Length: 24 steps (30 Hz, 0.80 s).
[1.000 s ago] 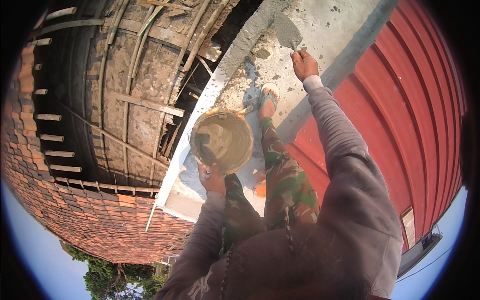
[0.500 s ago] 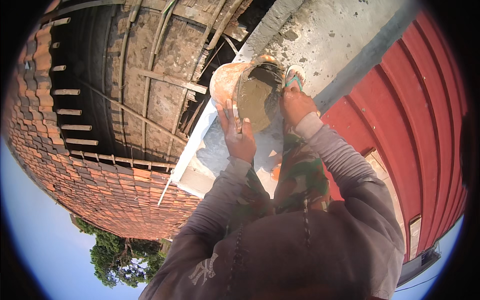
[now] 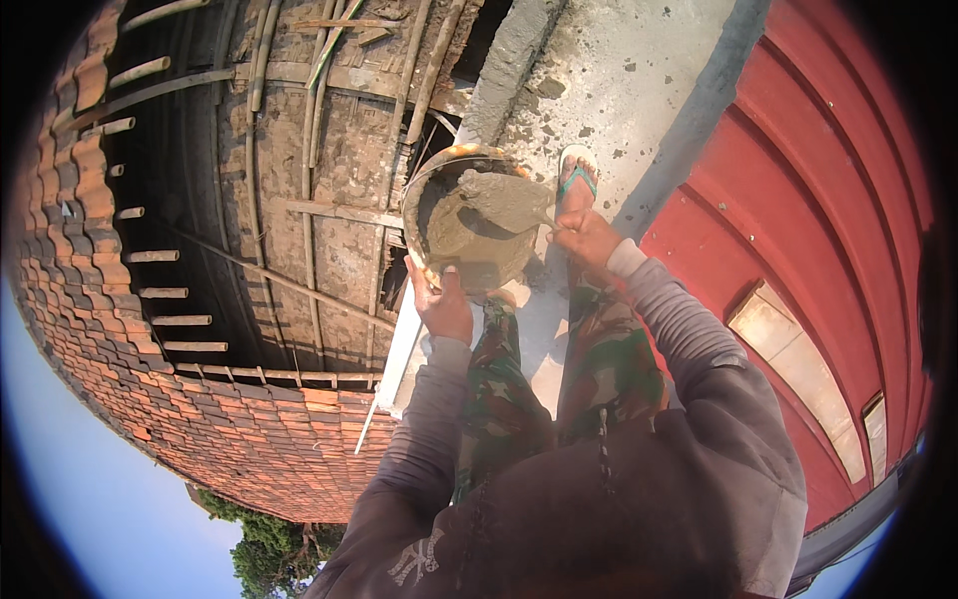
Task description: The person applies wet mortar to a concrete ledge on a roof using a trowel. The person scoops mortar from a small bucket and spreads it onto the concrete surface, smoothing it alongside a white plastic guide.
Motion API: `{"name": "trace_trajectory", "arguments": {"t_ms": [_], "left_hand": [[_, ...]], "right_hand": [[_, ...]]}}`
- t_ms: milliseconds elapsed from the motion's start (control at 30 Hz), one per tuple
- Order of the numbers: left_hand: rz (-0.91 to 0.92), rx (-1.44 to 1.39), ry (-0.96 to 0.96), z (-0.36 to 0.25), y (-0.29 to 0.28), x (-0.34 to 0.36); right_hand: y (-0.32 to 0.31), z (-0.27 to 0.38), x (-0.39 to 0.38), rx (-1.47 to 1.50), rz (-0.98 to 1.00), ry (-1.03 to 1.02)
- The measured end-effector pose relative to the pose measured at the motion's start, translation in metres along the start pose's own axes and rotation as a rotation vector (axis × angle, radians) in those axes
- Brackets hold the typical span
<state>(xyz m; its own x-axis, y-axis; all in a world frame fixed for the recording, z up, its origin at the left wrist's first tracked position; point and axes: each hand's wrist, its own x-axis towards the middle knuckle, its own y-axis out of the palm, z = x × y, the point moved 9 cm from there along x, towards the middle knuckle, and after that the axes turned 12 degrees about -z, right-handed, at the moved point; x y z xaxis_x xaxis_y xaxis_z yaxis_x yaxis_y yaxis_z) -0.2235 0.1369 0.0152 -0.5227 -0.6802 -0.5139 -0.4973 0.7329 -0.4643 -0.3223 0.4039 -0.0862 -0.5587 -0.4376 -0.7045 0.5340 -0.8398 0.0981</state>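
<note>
A round bucket (image 3: 411, 215) with wet grey mortar (image 3: 449, 240) inside stands before me, its rim crusted with orange and grey smears. My left hand (image 3: 442, 307) grips the near left part of its rim, thumb on the inside. In my right hand (image 3: 589, 243), closed around the handle, is a trowel. Its blade is covered by a heap of mortar (image 3: 504, 200) and lies over the right half of the bucket's mouth. The handle is mostly hidden by my fingers.
A foot in a flip-flop (image 3: 577, 180) stands on the concrete ledge (image 3: 639, 100), just beyond my right hand. A rough mortar ridge (image 3: 514, 70) runs along the ledge. Left are an open bamboo-framed roof gap (image 3: 279, 250) and clay tiles (image 3: 239, 429); right, red metal sheeting (image 3: 788, 200).
The bucket has tipped toward upright and shifted left. The trowel has come up into sight loaded with mortar. My left hand has moved lower left along the rim.
</note>
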Motion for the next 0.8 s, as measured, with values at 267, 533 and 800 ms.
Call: {"name": "trace_trajectory", "arguments": {"t_ms": [267, 533, 800], "left_hand": [[-0.253, -0.240, -0.481, 0.060, -0.050, -0.025], [-0.280, -0.105, -0.571, 0.107, -0.095, -0.055], [-0.176, -0.113, -0.458, 0.129, -0.093, -0.059]], "right_hand": [[-0.096, 0.022, 0.027, 0.677, -0.651, -0.124], [-0.125, 0.013, 0.126, 0.390, -1.470, 0.025], [0.000, 0.042, 0.064, 0.094, -0.976, 0.029]]}}
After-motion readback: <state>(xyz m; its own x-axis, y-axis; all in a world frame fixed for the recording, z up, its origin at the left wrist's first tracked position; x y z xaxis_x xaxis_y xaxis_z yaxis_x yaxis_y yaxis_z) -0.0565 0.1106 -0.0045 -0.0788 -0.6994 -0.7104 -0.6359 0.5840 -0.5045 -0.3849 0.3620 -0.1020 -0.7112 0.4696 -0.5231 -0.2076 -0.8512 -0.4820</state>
